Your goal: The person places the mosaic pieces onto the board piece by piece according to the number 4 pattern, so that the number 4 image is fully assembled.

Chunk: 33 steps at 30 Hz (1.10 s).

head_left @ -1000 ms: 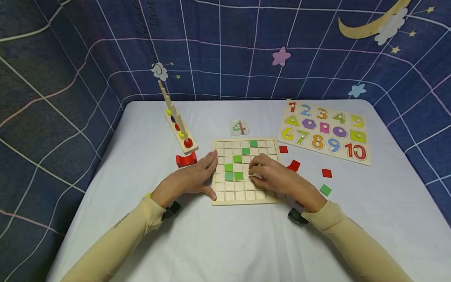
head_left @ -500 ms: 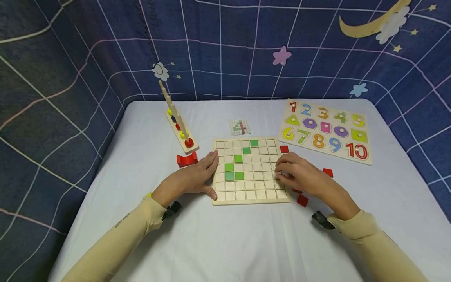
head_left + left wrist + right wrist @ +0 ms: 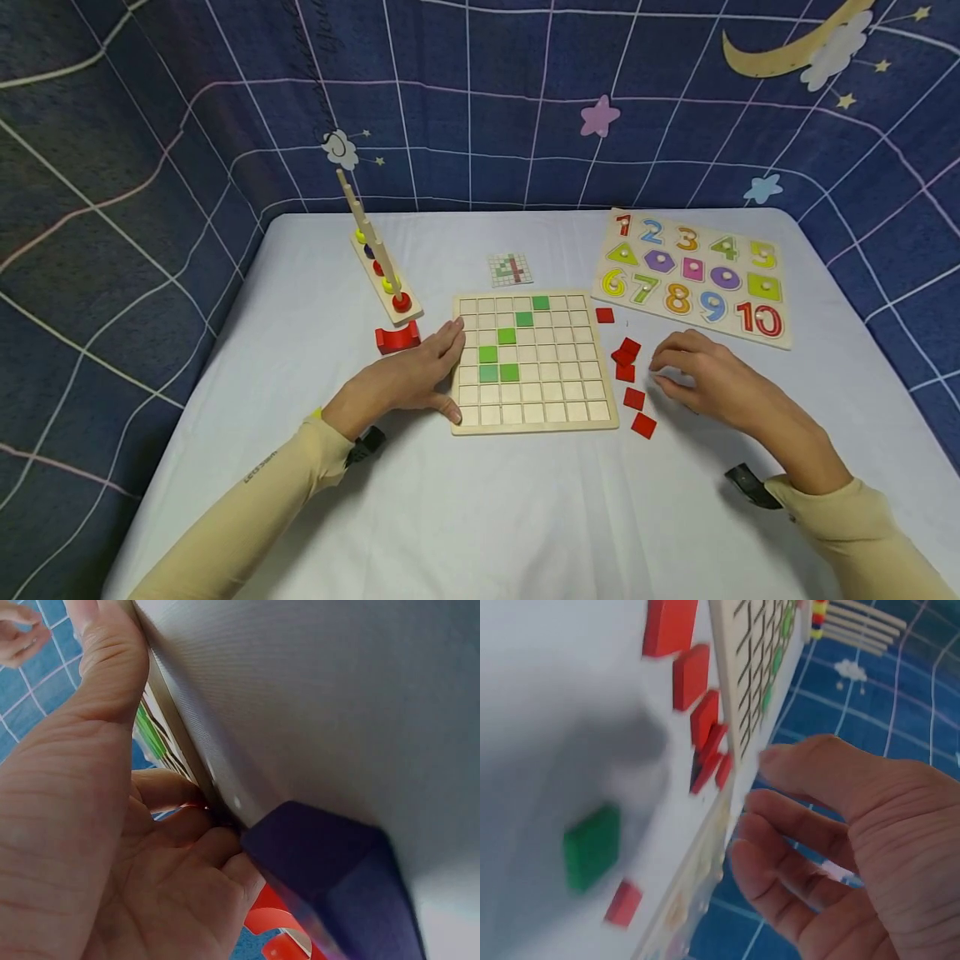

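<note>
My left hand (image 3: 405, 375) rests against the left edge of a wooden grid board (image 3: 555, 392), thumb and fingers spread along it. Several green square tiles (image 3: 507, 336) sit in the board's cells. Over the cloth to the board's right is my right hand (image 3: 705, 375), its fingers loosely bent with nothing between them. Several red square tiles (image 3: 634, 398) lie between that hand and the board. In the right wrist view, a loose green tile (image 3: 591, 847) and another red tile (image 3: 622, 904) lie on the cloth; the right hand hides both in the head view.
A small pattern card (image 3: 510, 270) lies behind the board. A number and shape puzzle (image 3: 690, 275) is at the back right. At the left stand a pegged stacker (image 3: 386, 279) with coloured rings and a red curved block (image 3: 397, 338).
The right hand has moved right, from over the board to past the red tiles, uncovering them. The left hand has stayed at the board's edge.
</note>
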Tool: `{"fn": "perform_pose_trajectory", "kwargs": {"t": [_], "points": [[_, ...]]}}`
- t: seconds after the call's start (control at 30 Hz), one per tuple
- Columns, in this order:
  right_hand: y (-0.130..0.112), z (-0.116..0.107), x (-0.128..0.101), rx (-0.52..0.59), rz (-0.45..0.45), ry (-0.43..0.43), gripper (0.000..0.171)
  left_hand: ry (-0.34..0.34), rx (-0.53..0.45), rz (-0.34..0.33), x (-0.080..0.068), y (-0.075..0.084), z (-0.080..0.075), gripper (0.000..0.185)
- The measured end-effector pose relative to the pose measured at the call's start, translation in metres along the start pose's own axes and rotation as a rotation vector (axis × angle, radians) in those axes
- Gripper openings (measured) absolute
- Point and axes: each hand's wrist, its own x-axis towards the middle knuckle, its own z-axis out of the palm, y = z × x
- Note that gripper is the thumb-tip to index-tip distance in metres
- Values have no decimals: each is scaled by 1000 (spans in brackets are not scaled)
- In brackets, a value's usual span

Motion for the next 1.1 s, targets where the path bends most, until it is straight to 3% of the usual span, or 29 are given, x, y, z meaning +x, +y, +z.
{"fn": "perform_pose_trajectory", "kwargs": {"t": [0.17, 0.43, 0.8, 1.1], "points": [[11, -7, -15, -3, 86, -89, 18, 12, 13, 18, 0, -1, 0, 129], [21, -2, -27, 84, 243, -286, 29, 15, 1, 19, 0, -2, 0, 129], [24, 8, -33, 108, 254, -221, 26, 12, 21, 23, 0, -1, 0, 128], [22, 12, -28, 63, 172, -215, 25, 2, 9, 12, 0, -1, 1, 128]]}}
